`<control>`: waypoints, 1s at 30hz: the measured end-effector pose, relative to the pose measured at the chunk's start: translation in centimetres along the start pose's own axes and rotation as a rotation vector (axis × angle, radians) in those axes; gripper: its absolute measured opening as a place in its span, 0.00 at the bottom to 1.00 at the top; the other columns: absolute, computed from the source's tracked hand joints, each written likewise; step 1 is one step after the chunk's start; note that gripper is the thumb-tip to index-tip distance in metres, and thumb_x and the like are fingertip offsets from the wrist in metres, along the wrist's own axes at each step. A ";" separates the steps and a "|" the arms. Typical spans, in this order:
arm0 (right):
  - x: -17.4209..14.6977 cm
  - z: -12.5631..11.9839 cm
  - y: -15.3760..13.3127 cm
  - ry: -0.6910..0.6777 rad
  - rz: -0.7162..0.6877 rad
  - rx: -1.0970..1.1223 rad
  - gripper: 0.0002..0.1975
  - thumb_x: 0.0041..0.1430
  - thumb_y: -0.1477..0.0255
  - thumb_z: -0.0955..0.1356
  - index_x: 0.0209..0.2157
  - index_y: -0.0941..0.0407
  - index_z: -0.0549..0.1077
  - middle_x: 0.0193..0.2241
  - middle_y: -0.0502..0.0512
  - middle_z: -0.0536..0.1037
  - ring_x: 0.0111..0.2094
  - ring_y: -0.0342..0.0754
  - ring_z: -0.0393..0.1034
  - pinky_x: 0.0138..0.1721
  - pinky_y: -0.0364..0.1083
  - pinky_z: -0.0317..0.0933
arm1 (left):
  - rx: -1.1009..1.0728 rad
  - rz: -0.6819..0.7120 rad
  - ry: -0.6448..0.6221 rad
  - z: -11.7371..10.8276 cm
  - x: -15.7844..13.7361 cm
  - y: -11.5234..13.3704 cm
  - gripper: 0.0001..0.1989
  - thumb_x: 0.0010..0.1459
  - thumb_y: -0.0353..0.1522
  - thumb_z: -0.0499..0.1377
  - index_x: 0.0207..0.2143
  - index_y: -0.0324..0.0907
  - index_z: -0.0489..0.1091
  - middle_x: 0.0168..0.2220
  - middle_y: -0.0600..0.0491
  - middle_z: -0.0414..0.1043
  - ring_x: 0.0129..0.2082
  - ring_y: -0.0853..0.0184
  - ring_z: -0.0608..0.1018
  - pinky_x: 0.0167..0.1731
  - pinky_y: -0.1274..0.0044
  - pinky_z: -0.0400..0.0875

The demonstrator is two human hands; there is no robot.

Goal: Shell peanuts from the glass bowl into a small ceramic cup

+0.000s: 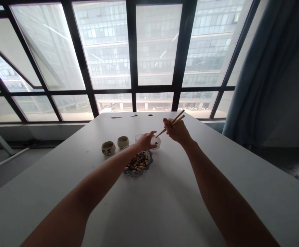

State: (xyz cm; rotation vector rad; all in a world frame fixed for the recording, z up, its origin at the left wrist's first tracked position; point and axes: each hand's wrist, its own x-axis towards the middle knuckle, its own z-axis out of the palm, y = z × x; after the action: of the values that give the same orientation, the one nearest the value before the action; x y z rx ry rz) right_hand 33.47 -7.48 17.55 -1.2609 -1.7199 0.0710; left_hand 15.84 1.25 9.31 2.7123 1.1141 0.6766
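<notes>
My right hand (175, 130) is closed around a pair of wooden chopsticks (161, 133). Their tips slant down to the left, at the mouth of a clear bowl (157, 143) with a small dark piece visible in it. My left hand (146, 140) curves around the left side of this bowl, thumb at the front and fingers toward the back. Below the left forearm stands a clear scalloped dish (136, 173) full of mixed nuts and dark seeds (140, 161), partly covered by the arm. Behind the left hand, another clear container (137, 137) shows in part.
Two small ceramic cups stand left of the dish: one cup with dark characters (108, 148) and one plain cup (123, 142). Paper sheets (117, 115) lie at the far end of the white table (149, 209). Windows stand beyond, with a blue curtain (254, 75) at right.
</notes>
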 end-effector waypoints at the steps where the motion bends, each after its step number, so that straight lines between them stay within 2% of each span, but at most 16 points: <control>1: 0.0 -0.1 -0.2 0.041 -0.002 0.026 0.29 0.66 0.47 0.60 0.23 0.55 0.69 0.14 0.54 0.71 0.16 0.45 0.67 0.19 0.42 0.58 | 0.010 -0.038 -0.030 0.0 0.2 -0.1 0.40 0.52 0.37 0.67 0.64 0.42 0.55 0.54 0.42 0.75 0.54 0.50 0.77 0.53 0.62 0.71; 4: -0.1 -0.4 -0.8 0.076 0.018 0.174 0.30 0.64 0.45 0.60 0.22 0.55 0.69 0.13 0.52 0.70 0.14 0.43 0.65 0.16 0.41 0.58 | 0.041 -0.114 -0.111 -0.3 0.6 -0.4 0.40 0.53 0.42 0.67 0.64 0.41 0.57 0.54 0.41 0.75 0.54 0.48 0.76 0.53 0.61 0.71; 6: -0.1 -0.4 -1.3 -0.005 0.043 0.274 0.31 0.63 0.44 0.61 0.21 0.56 0.69 0.12 0.51 0.69 0.12 0.42 0.63 0.14 0.41 0.56 | 0.059 -0.103 -0.143 -1.1 0.4 -0.9 0.41 0.52 0.44 0.67 0.64 0.40 0.58 0.58 0.40 0.72 0.58 0.47 0.74 0.57 0.59 0.67; 8: -0.2 -0.2 -1.7 -0.150 0.061 0.333 0.32 0.62 0.44 0.62 0.20 0.56 0.69 0.11 0.51 0.70 0.11 0.41 0.62 0.13 0.40 0.56 | 0.073 -0.051 -0.130 -2.4 -0.5 -1.7 0.39 0.54 0.43 0.66 0.64 0.40 0.59 0.61 0.40 0.68 0.62 0.48 0.69 0.63 0.57 0.59; 10: -0.3 0.3 -2.0 -0.319 0.071 0.360 0.31 0.60 0.43 0.63 0.20 0.57 0.70 0.12 0.52 0.71 0.11 0.41 0.63 0.13 0.40 0.57 | 0.080 -0.011 -0.047 -4.1 -2.3 -2.9 0.32 0.58 0.41 0.62 0.63 0.40 0.61 0.63 0.41 0.67 0.64 0.51 0.67 0.66 0.56 0.52; 11: -0.3 0.6 -2.1 -0.395 0.077 0.365 0.31 0.60 0.43 0.64 0.21 0.57 0.70 0.12 0.52 0.72 0.11 0.41 0.64 0.13 0.39 0.58 | 0.081 -0.012 0.023 -5.0 -3.4 -3.7 0.29 0.61 0.40 0.59 0.62 0.40 0.62 0.62 0.42 0.67 0.64 0.53 0.68 0.66 0.56 0.52; 15: -0.6 2.3 -1.8 -0.607 0.104 0.356 0.29 0.58 0.44 0.67 0.23 0.58 0.72 0.16 0.53 0.76 0.15 0.41 0.69 0.16 0.38 0.62 | 0.096 -0.104 0.326 -8.0 -8.8 -7.6 0.21 0.62 0.40 0.55 0.56 0.42 0.68 0.58 0.46 0.71 0.59 0.55 0.71 0.62 0.59 0.62; 18: -0.7 3.2 -1.1 -0.674 0.129 0.353 0.29 0.56 0.45 0.68 0.23 0.58 0.71 0.16 0.54 0.76 0.15 0.42 0.70 0.16 0.38 0.62 | 0.084 -0.199 0.473 -8.8 -12.6 -10.9 0.22 0.60 0.44 0.57 0.53 0.42 0.69 0.55 0.45 0.73 0.57 0.53 0.73 0.59 0.59 0.65; 22: -0.7 3.6 -0.4 -0.591 0.162 0.391 0.29 0.56 0.45 0.69 0.23 0.58 0.70 0.13 0.52 0.74 0.12 0.40 0.66 0.13 0.38 0.59 | 0.038 -0.335 0.556 -7.5 -16.1 -14.2 0.31 0.56 0.52 0.59 0.53 0.40 0.68 0.55 0.40 0.72 0.57 0.48 0.72 0.57 0.56 0.66; 25: -0.5 3.4 -0.2 -0.496 0.203 0.417 0.29 0.56 0.45 0.68 0.21 0.58 0.70 0.12 0.53 0.73 0.10 0.41 0.65 0.11 0.38 0.58 | -0.028 -0.412 0.553 -6.1 -17.5 -15.5 0.38 0.55 0.57 0.58 0.56 0.38 0.65 0.57 0.37 0.70 0.59 0.47 0.71 0.58 0.55 0.65; 27: -0.2 3.2 -0.1 -0.373 0.260 0.413 0.29 0.57 0.46 0.68 0.20 0.58 0.70 0.11 0.53 0.72 0.09 0.42 0.65 0.10 0.39 0.56 | -0.095 -0.455 0.540 -5.3 -17.9 -15.9 0.41 0.55 0.58 0.56 0.58 0.36 0.63 0.57 0.35 0.69 0.58 0.47 0.71 0.57 0.56 0.66; 30: 0.1 2.7 0.2 -0.115 0.293 0.369 0.28 0.58 0.47 0.67 0.20 0.57 0.70 0.11 0.54 0.72 0.09 0.42 0.64 0.09 0.39 0.55 | -0.190 -0.466 0.504 -4.5 -17.9 -16.1 0.43 0.55 0.60 0.55 0.60 0.37 0.60 0.60 0.34 0.67 0.58 0.48 0.72 0.56 0.57 0.68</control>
State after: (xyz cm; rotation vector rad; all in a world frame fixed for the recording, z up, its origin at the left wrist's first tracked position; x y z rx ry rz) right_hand 31.68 -6.09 16.05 -1.2356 -1.5162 0.6156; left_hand -7.59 0.20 2.39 2.0541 1.6110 1.3304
